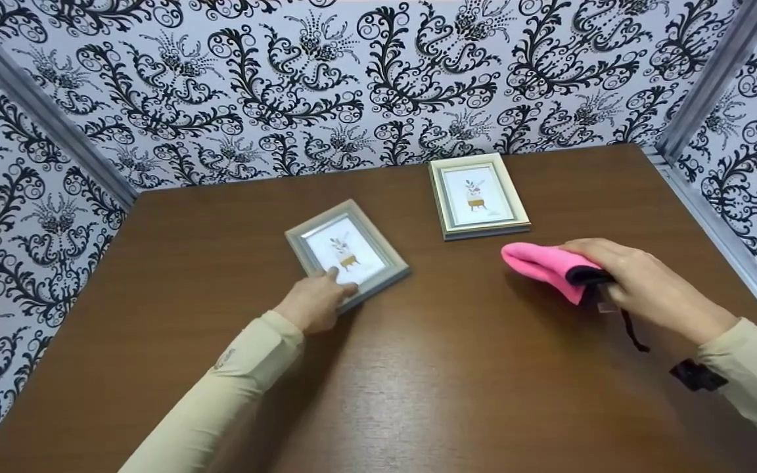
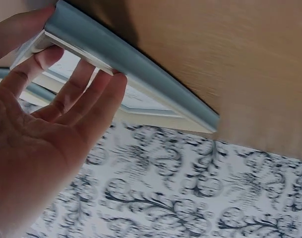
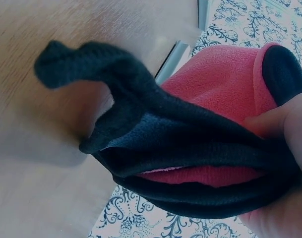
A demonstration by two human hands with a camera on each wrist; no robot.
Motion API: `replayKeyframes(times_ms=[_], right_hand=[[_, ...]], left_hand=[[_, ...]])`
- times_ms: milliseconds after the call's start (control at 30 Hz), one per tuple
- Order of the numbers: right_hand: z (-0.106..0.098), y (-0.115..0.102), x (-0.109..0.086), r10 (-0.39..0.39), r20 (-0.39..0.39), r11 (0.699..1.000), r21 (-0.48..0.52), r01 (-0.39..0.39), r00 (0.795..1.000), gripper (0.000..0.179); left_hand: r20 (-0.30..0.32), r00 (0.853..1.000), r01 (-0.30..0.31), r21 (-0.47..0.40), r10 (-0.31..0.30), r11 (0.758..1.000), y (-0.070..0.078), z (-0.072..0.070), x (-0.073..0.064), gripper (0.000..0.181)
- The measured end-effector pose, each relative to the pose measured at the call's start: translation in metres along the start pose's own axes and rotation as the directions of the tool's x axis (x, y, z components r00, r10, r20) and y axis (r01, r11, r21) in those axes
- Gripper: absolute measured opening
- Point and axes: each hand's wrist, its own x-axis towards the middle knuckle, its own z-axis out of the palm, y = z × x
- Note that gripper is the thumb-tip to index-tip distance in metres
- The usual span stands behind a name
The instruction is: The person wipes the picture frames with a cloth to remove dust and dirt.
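The left grip (image 1: 315, 301) pinches the near corner of a grey picture frame (image 1: 352, 240), thumb at its outer side and fingertips over its face. Because the hold is all at one end, the far end could swing or drop if the pinch slackens; those fingertips could also smudge the picture area. Whether the frame is fully off the tabletop (image 1: 418, 381) I cannot tell.

The right grip (image 1: 648, 282) holds a folded pink cloth (image 1: 543, 259) with black trim, above the tabletop on the right. Its folds gape and a black strap (image 1: 627, 328) dangles, so a loose hold might let it unfold, and the strap could catch on an edge.

Beyond, a second picture frame (image 1: 479, 196) lies face-up near the patterned wall (image 1: 313, 85); a wide swing could knock it.
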Motion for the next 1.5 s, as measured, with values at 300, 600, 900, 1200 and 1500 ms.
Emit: replayKeyframes(times_ms=[300,600,900,1200,1500], right_hand=[[0.000,-0.002,0.005,-0.018,-0.007,1.000,0.012,0.018,1.000,0.058],[0.001,-0.003,0.009,-0.012,-0.001,1.000,0.027,0.012,1.000,0.062],[0.005,-0.010,0.024,-0.001,0.018,0.999,0.032,0.000,1.000,0.059],[0.035,-0.020,0.061,0.039,0.082,0.996,0.077,-0.045,0.996,0.056],[0.082,-0.025,0.076,0.130,0.313,0.985,0.069,-0.159,0.941,0.045]], left_hand=[[0.009,0.995,-0.097,0.062,0.096,0.993,0.041,-0.006,-0.009,0.022],[0.030,0.979,-0.206,0.163,0.204,0.965,0.079,-0.012,-0.022,0.035],[0.051,0.940,-0.336,0.288,0.336,0.897,0.112,-0.014,-0.031,0.037],[0.037,0.921,-0.377,0.335,0.388,0.864,0.132,-0.012,-0.028,0.033],[0.049,0.958,-0.281,0.342,0.281,0.897,0.133,-0.008,-0.022,0.038]])
